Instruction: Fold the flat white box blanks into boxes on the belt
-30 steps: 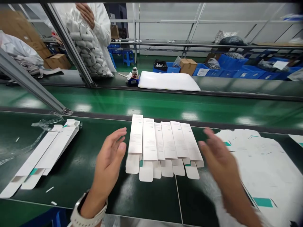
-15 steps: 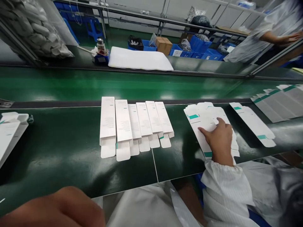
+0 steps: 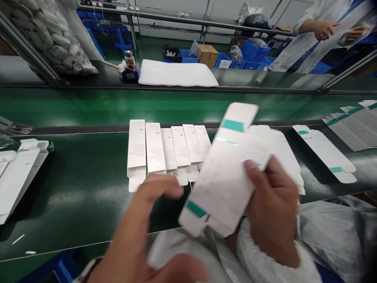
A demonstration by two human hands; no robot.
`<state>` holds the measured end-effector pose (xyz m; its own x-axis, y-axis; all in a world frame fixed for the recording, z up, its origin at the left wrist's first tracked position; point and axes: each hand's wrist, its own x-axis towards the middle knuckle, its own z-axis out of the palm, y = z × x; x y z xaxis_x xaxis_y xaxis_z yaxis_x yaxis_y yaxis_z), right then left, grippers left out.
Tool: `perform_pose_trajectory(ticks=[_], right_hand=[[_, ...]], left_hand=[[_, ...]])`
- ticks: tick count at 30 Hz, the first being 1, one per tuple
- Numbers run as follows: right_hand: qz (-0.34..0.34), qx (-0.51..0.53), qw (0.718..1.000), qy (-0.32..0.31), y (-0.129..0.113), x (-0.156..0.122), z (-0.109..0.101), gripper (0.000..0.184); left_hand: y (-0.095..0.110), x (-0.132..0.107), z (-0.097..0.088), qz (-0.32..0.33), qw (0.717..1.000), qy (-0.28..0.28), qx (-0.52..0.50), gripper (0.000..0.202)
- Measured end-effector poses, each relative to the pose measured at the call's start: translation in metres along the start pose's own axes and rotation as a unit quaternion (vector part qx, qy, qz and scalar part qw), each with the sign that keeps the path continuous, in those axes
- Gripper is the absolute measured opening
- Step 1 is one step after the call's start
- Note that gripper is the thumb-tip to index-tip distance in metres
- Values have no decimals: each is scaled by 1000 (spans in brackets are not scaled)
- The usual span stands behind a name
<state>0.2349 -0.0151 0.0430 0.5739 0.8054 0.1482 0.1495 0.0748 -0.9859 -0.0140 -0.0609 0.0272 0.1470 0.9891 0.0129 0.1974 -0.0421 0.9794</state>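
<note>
Carton blank (image 3: 220, 181) held by right hand (image 3: 272, 208), left hand (image 3: 138, 232) just beside.

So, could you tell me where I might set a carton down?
Bare belt lies between the cartons at far left and the folded row. Right of that row it is crowded: the flat stack sits behind the blank in the right hand. The left hand is by the row's near end.

**No legible words, nos. or brands showing on cartons**

White carton blank (image 3: 220, 184) and row of flat white boxes (image 3: 137, 145) are showing tiny grey print, too small to read; teal band (image 3: 232, 125) is showing no readable text.
</note>
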Motion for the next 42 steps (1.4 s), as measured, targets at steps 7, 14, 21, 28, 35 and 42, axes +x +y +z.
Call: perform_pose_trajectory(ticks=[7, 14, 21, 28, 35, 42], right_hand=[[144, 210, 914, -316, 19, -33, 19, 47], [21, 300, 797, -524, 49, -6, 31, 126], [146, 283, 871, -374, 45, -24, 33, 32], [176, 282, 923, -194, 29, -16, 31, 44], [37, 290, 923, -249, 25, -53, 38, 31], [-10, 222, 940, -258, 27, -51, 29, 13]], left_hand=[[11, 25, 31, -42, 978, -83, 187, 114], [4, 24, 14, 5, 965, -141, 222, 126], [-14, 16, 18, 68, 976, -137, 157, 17], [-13, 7, 24, -62, 970, -210, 102, 52], [-10, 12, 46, -26, 991, -77, -103, 75], [-17, 14, 49, 38, 996, -9, -80, 55]])
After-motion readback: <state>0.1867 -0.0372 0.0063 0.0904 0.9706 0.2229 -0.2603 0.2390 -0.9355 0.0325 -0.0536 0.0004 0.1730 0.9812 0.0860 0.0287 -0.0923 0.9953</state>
